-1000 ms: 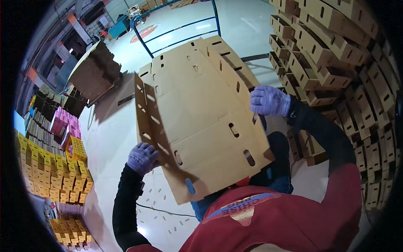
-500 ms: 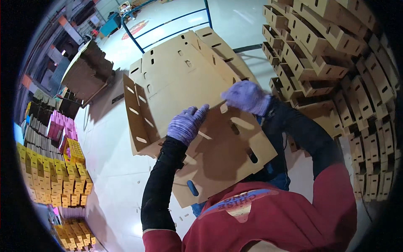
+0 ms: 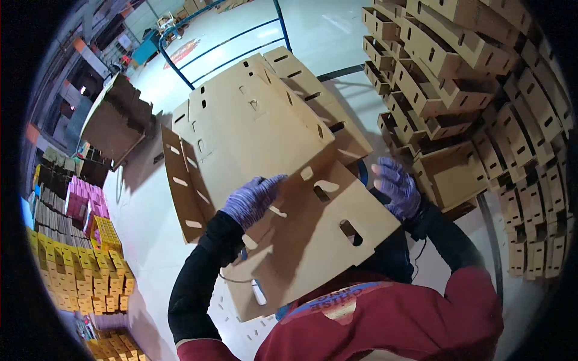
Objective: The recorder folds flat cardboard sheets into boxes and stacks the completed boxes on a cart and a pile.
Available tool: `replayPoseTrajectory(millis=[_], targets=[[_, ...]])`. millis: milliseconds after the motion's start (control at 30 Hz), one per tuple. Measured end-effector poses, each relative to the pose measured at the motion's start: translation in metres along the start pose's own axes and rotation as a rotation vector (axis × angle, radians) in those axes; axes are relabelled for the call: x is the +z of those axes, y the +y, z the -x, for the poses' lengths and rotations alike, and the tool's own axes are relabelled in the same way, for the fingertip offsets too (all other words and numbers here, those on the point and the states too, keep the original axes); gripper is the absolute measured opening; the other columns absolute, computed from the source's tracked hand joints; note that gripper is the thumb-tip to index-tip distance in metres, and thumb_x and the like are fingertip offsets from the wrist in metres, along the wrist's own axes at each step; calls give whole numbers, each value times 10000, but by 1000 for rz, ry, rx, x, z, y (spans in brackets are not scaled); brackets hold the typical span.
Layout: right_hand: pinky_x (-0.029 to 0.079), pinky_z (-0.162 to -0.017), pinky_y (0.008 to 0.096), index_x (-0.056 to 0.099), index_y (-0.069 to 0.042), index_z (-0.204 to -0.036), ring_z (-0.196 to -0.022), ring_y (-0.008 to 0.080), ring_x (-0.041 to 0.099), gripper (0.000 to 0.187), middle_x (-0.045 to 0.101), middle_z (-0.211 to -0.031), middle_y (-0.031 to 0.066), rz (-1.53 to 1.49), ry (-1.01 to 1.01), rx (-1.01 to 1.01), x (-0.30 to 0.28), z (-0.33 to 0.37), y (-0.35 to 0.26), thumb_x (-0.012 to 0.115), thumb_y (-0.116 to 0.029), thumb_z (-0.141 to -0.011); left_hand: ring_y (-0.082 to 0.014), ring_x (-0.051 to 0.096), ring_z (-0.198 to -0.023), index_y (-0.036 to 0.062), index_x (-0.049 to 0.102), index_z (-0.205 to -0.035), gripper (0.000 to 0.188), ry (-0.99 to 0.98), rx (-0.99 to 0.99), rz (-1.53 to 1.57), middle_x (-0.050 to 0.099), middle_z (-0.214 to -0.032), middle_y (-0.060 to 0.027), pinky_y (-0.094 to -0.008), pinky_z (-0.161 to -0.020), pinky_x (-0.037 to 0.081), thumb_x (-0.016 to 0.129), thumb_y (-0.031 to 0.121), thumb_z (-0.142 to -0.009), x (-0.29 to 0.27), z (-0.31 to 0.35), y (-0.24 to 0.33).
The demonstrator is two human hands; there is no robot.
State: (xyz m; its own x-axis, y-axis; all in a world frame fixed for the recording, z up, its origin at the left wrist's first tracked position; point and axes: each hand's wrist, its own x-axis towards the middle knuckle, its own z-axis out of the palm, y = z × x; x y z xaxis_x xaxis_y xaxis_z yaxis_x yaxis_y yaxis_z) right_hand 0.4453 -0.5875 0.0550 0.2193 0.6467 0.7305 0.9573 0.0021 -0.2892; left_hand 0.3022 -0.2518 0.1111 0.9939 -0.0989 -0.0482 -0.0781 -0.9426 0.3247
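A brown cardboard box blank (image 3: 259,129) with slots and hand holes lies before me, its long left side flap folded up. Its near flap (image 3: 313,234) slopes down toward my body, with oval holes through it. My left hand (image 3: 253,201), in a purple knit glove, grips the near edge of the raised panel, fingers together on top; its thumb is hidden. Off the right edge of the near flap, my right hand (image 3: 397,189) hovers with fingers apart and nothing in it. The glove there leaves some fingertips bare.
More cardboard (image 3: 313,90) lies under the blank at its right. Beyond rises a blue cart rail (image 3: 235,42). Stacked cardboard trays (image 3: 445,78) fill the right. Yellow boxes (image 3: 78,265) and a dark stack of sheets (image 3: 117,114) stand at left. Small scraps litter the floor.
My right hand has left the cardboard's right corner, moving right and down while its fingers spread. My left hand stays at the panel edge, and the right part of the panel stands more folded.
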Motion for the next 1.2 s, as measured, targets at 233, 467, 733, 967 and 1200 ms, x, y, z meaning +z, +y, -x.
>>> replayPoseTrajectory(millis=[233,467,733,967,1200], targets=[[396,-893,437,555,-64,-1080,-1039,336,520,429,566,-1060,172,-114,-41,-113,53,-108,58,554,-416,-835,-264,540,-934,132,432,-1281,446,-168,66,518,530,-1017,-137,-340,-794,458,546,101,-850,2,0,-41],[439,-716,416,605,-47,-835,-784,341,567,401,595,-817,154,-42,82,276,66,-129,55,566,-445,-815,-191,469,-1082,55,422,-1297,432,441,-460,545,516,-1179,-96,-337,-956,347,527,131,-885,-75,128,-67],[459,-669,350,563,-19,-989,-748,236,593,446,612,-835,124,-195,-4,457,72,-116,64,538,-443,-853,-216,292,-1269,-1,152,-1392,680,1275,-435,1296,300,-1381,-150,-348,-1059,218,358,453,-930,83,182,0],[459,-686,371,557,-14,-1021,-772,265,597,519,610,-857,153,-72,-91,472,69,-134,38,481,-503,-864,-69,488,-719,-9,621,-852,411,1437,-633,932,597,-788,-11,-235,-660,412,569,399,-861,47,159,-53],[461,-731,349,583,8,-1014,-809,267,603,435,629,-878,173,34,-231,782,78,-153,34,590,-384,-826,-37,434,-579,19,639,-707,295,1317,-850,779,548,-596,47,-226,-561,399,687,298,-793,32,152,-81]])
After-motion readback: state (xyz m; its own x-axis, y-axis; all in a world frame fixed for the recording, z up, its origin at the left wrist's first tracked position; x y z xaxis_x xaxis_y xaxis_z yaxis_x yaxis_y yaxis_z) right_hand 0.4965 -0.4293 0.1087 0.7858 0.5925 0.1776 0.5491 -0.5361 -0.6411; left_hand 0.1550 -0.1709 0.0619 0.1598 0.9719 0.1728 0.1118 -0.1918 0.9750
